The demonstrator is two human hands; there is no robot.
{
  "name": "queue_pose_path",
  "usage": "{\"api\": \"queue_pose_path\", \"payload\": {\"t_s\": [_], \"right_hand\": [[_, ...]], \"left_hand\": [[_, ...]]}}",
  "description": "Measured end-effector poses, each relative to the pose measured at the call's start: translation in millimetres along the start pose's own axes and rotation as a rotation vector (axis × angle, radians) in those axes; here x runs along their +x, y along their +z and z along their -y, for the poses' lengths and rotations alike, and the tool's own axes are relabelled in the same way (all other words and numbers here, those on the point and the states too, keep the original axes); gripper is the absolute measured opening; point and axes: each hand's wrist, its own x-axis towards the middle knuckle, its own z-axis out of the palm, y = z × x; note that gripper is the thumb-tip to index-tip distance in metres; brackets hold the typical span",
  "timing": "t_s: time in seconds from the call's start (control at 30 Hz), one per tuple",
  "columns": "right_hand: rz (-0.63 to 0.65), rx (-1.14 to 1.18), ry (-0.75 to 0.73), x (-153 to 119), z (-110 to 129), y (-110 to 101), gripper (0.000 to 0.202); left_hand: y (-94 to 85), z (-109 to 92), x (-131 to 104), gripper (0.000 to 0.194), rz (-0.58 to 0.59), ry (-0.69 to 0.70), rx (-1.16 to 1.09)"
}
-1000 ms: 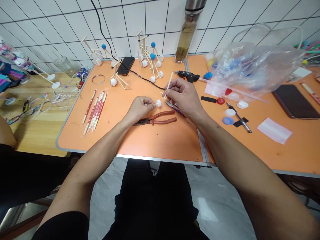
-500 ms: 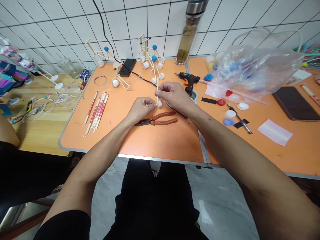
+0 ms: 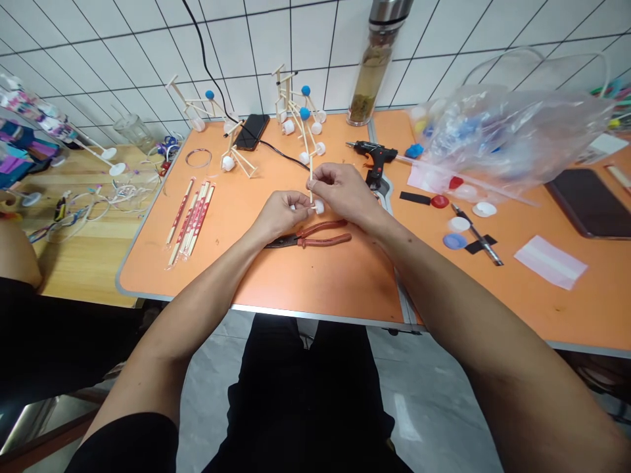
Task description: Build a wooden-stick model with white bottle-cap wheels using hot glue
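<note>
1 pale stick (image 3: 311,165), approx. upright, R hand (image 3: 348,194) pinching it, just brought to white wheel-like pc. (image 3: 319,207) on short rod pinched in L hand (image 3: 279,213), nr. pliers (image 3: 323,242) on orange table (image 3: 305,282); prob. alignment stage, contact unclear.

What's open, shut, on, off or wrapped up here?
Pliers, handles spread apart.
Tall bottle, lid on.
Small phone, screen dark.
Big phone, screen dark.
Glue gun, lying down; on or off, can't tell.
Patterned sticks, in clear wrappers.
Right hand, pinching a thin stick.
Left hand, pinching a white-capped piece.
</note>
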Motion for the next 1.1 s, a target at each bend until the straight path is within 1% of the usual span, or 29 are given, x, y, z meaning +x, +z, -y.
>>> {"api": "queue_pose_path", "payload": {"t_s": [0.1,0.33,0.47,0.57,0.67,0.77,0.93,1.1], "right_hand": [[0.013,-0.018,0.002,-0.5,-1.5,-2.2,0.01],[0.076,-0.001,-0.002,-3.2,-3.0,-1.3,0.009],[0.076,0.018,-0.006,-3.5,-4.1,-2.4,0.01],[0.084,0.041,-0.013,-5.6,-6.1,-6.7,0.017],[0.117,0.068,0.005,-8.7,-10.0,-9.6,0.025],[0.17,0.128,-0.006,-10.0,-15.8,-7.7,0.031],[0.189,0.269,-0.067,-7.6,-24.1,-1.3,0.03],[0.213,0.275,-0.09,-7.3,-24.7,-1.7,0.03]], "left_hand": [[0.2,1.5,0.7,0.017,0.007,-0.006,-0.024],[2.2,11.6,5.2,0.024,0.036,0.035,-0.094],[1.9,10.4,5.9,0.02,-0.002,-0.034,-0.153],[-0.5,7.5,6.1,0.021,-0.04,-0.088,-0.246],[-3.2,8.1,7.5,0.024,-0.073,-0.084,-0.33],[-5.3,11.2,9.4,0.022,-0.094,-0.068,-0.403],[-7.3,11.4,9.3,0.024,-0.095,-0.093,-0.447],[-6.4,6.3,8.1,0.02,-0.089,-0.13,-0.453]]}}
